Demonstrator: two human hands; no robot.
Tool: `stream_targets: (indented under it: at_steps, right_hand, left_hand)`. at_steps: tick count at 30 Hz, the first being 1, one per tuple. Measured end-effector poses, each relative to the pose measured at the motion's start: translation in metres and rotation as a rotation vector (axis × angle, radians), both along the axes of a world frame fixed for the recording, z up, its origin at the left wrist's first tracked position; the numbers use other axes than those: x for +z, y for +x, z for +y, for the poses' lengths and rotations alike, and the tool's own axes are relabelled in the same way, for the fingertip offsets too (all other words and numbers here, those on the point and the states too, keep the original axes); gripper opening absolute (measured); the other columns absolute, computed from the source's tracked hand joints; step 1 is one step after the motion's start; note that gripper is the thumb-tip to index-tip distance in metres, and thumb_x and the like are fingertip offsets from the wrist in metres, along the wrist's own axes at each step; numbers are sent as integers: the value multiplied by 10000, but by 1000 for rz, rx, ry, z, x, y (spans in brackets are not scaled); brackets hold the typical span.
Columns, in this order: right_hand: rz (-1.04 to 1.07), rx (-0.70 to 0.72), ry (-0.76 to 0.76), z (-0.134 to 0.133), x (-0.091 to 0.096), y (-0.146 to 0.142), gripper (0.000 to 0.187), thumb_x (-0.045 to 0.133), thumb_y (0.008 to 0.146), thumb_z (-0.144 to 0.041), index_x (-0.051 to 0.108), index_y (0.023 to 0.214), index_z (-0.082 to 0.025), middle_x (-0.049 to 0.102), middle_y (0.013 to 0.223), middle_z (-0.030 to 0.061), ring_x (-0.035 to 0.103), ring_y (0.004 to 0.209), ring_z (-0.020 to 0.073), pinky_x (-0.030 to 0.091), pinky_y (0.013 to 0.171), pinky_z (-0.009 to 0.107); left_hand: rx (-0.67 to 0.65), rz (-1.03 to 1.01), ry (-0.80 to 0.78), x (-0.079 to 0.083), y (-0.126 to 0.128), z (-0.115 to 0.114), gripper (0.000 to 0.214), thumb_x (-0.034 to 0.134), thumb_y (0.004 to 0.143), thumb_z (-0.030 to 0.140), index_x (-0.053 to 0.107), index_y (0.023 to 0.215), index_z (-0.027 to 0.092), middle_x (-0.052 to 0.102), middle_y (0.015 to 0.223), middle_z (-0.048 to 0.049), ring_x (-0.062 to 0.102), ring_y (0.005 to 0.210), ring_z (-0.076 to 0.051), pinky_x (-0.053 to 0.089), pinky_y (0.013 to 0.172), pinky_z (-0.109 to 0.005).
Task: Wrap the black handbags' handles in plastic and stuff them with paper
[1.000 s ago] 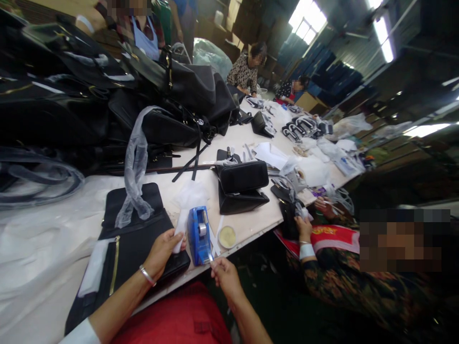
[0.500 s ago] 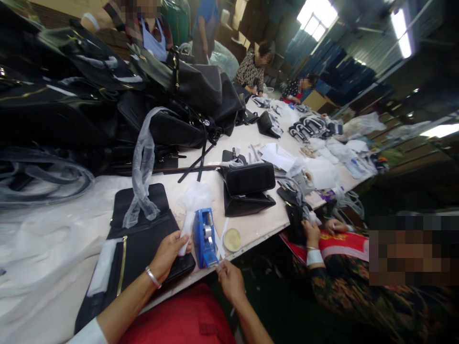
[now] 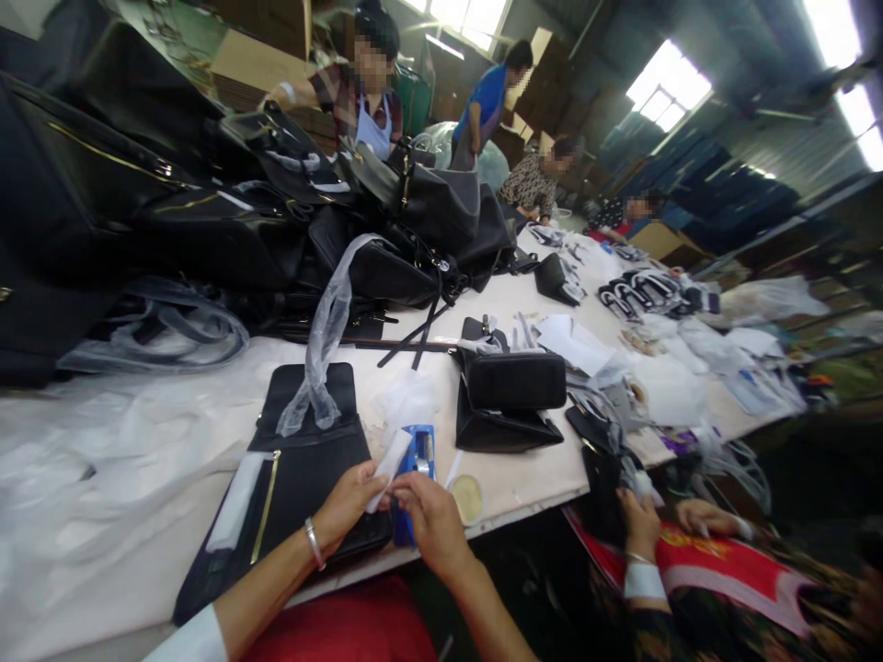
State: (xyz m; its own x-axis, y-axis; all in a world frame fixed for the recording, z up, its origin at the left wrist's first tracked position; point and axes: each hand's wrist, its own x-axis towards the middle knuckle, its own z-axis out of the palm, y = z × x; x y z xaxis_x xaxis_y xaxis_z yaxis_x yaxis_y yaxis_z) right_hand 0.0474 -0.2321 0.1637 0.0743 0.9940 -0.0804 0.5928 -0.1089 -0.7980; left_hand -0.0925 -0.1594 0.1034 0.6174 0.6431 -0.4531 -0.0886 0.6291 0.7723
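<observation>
My left hand (image 3: 350,502) is closed around a white foam-wrapped strip (image 3: 388,457) that rests over a flat black bag (image 3: 296,478) with a gold zip. My right hand (image 3: 431,519) is pinched against that same white strip, right beside the left hand. A blue tape dispenser (image 3: 418,460) stands just behind both hands, partly hidden by the right one. A small round tin (image 3: 467,497) sits to the right of it near the table edge.
A heap of black handbags (image 3: 227,221) fills the left and back of the white table (image 3: 124,478). Two small black bags (image 3: 510,400) stand past the dispenser. A seated person's hand (image 3: 638,519) works at my right. More people work at the far end.
My right hand has come up from below the table edge to meet the left hand at the white strip. The view has tilted upward and shifted.
</observation>
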Motion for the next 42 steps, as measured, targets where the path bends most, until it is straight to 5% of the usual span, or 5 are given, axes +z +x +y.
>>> stream_targets:
  at_steps: [12,22,30,36,42]
  right_hand:
    - [-322,218,-16,30,-8,13,242,461,913,-170,573,1120,-228,656,885,53,604,830,194,420,726,263]
    - [128,-76,-136,27,-22,17,518,508,856,-165,346,1341,-247,585,715,-42,597,658,158,435,645,246]
    - [376,-14,-172,28,-34,25,559,489,896,-194,269,1407,-253,578,737,-44,567,641,133,455,637,249]
    - [88,104,-83,41,-40,22,487,466,920,-156,357,1375,-289,622,848,-13,616,755,152,473,708,258]
    - [-566,510,253,55,-58,31,500,489,875,-45,398,1350,-174,668,835,53,633,741,194,468,643,279]
  left_hand:
    - [-40,-32,59,2,-1,1,162,602,756,282,602,830,138,565,670,13,477,546,-103,348,525,-213]
    - [14,114,181,3,9,-5,295,613,796,438,619,848,148,545,665,21,490,575,-121,370,535,-216]
    - [173,89,-87,7,18,-6,376,575,819,517,576,753,147,544,582,25,451,455,-87,362,446,-195]
    - [148,-118,-343,2,9,7,295,623,815,435,595,805,141,497,525,43,414,423,-72,366,416,-187]
    - [37,-121,-480,-5,2,17,228,638,767,370,592,833,156,485,503,56,393,391,-70,388,399,-195]
